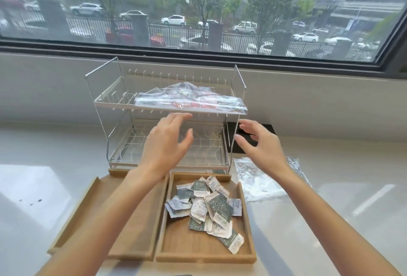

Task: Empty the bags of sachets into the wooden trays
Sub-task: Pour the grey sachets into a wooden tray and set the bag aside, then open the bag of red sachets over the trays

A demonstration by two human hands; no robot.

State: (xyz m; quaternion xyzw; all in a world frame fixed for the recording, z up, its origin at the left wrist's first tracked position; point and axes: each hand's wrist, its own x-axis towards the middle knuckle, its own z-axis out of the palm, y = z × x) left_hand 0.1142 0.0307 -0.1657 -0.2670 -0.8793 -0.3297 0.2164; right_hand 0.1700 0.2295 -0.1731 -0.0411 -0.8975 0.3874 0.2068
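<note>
Two wooden trays lie side by side on the counter. The right tray (246, 227) holds a heap of several green and white sachets (208, 206). The left tray (72, 216) shows bare wood where my left forearm does not cover it. A clear bag of red sachets (193, 101) lies on the top shelf of a wire rack (103, 108) behind the trays. My left hand (165, 143) is raised in front of the rack just below the bag, fingers spread, holding nothing. My right hand (257, 143) is raised at the rack's right side, fingers loosely bent, also holding nothing.
An empty clear plastic bag (257, 179) lies flat on the white counter to the right of the trays. A dark panel (248, 132) sits behind the rack's right end. A wide window spans the back wall above the sill.
</note>
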